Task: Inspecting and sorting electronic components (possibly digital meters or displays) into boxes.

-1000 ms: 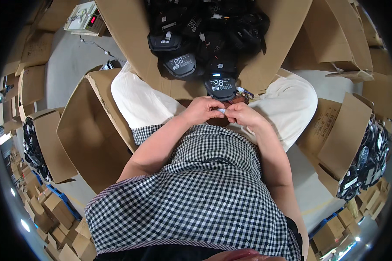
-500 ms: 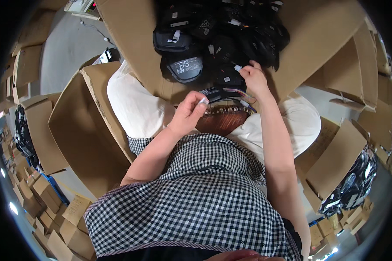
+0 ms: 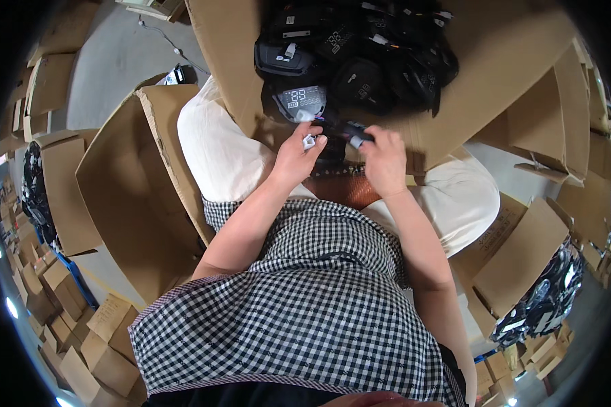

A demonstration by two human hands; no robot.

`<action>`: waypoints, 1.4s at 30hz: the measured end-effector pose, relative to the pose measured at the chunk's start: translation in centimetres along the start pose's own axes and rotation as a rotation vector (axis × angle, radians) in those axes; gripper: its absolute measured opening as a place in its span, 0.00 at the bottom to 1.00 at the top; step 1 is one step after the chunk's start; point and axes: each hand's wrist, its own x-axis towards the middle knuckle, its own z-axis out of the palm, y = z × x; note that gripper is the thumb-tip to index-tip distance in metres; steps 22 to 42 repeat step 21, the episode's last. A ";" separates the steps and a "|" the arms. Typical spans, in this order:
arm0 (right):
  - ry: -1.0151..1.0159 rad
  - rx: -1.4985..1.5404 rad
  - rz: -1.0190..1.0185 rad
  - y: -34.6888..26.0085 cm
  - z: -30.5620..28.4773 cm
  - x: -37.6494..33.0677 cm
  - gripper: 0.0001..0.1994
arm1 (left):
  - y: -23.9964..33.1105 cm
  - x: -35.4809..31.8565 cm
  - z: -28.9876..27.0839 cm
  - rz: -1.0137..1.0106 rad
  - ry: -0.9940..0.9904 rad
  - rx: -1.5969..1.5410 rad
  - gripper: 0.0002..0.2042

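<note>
We see the left hand (image 3: 297,157) closed on a small white plug (image 3: 309,142) at 12 o'clock of our lap. The right hand (image 3: 384,159) grips a dark cable end (image 3: 349,129), just beside it at 3 o'clock. Both sit at the near edge of the cardboard box (image 3: 231,61) heaped with black display units (image 3: 360,54).

- The black device (image 3: 338,130) I hold between both hands lies roughly level, across the near edge of the open cardboard box (image 3: 237,74), just below the grey display unit (image 3: 300,103).
- Its white connector (image 3: 309,141) sits at my left fingers (image 3: 304,139).
- A small pale end piece (image 3: 354,142) shows at my right fingers (image 3: 372,138).
</note>
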 end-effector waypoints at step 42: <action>-0.537 0.230 0.391 -3.6 -3.8 -2.6 0.15 | 0.2 -1.3 -0.1 0.345 -0.501 0.806 0.16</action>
